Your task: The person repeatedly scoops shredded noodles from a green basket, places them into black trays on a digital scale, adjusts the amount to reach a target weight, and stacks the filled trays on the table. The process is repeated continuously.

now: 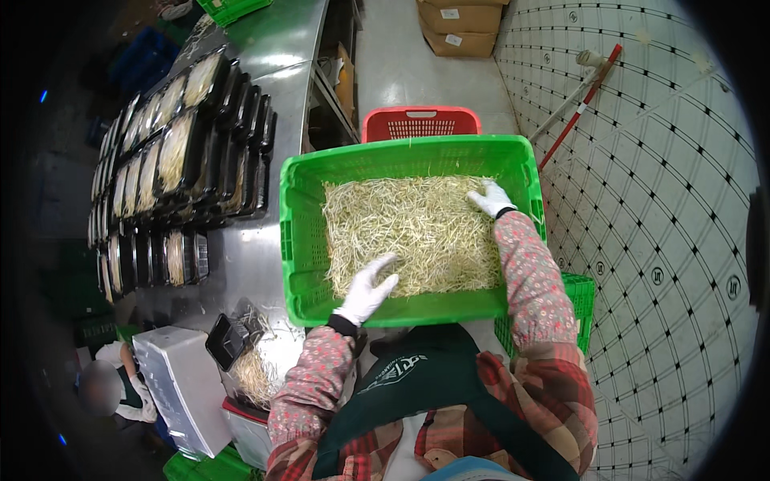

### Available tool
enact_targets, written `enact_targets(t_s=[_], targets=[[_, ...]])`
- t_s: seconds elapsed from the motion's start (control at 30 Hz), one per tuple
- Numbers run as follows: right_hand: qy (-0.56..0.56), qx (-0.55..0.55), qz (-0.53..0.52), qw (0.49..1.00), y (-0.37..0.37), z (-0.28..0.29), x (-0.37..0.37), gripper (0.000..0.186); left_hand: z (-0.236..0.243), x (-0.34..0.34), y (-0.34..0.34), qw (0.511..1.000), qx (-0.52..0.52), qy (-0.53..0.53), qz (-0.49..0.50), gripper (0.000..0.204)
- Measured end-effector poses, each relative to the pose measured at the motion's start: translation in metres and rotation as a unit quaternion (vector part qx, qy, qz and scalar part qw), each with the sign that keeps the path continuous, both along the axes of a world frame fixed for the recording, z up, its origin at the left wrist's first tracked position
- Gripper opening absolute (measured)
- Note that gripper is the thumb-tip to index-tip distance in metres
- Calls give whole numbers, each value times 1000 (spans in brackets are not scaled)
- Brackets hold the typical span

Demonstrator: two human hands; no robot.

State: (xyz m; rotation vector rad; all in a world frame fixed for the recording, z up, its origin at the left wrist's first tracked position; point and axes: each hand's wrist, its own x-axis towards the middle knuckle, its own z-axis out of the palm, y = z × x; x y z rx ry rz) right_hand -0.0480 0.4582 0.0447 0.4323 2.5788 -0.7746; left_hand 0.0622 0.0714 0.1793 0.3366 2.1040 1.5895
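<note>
Pale bean sprouts fill a green plastic crate in front of me. White-gloved, my left hand hovers over or rests on the near left part of the sprouts, thumb and fingers apart. My right hand, also in a white glove, lies at the far right of the heap near the crate's right wall. Its fingers are spread and their tips reach the sprouts; nothing shows in its grasp. Flowered sleeve covers reach both wrists.
Left of the crate, black trays of sprouts are stacked on a steel table. Nearby are loose sprouts and a white box. A red basket stands beyond the crate. A co-worker is at lower left.
</note>
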Motion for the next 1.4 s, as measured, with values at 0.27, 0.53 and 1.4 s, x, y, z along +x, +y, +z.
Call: enact_targets(t_s=[0.27, 0.53, 1.4], targets=[[53, 149, 67, 985, -18, -114, -41, 89, -78, -8, 78, 975, -5, -223, 18, 46], [12, 54, 54, 997, -18, -83, -52, 96, -122, -33, 91, 945, 74, -301, 102, 44], [-37, 45, 132, 990, -69, 23, 15, 77, -218, -79, 206, 689, 202, -494, 490, 57]])
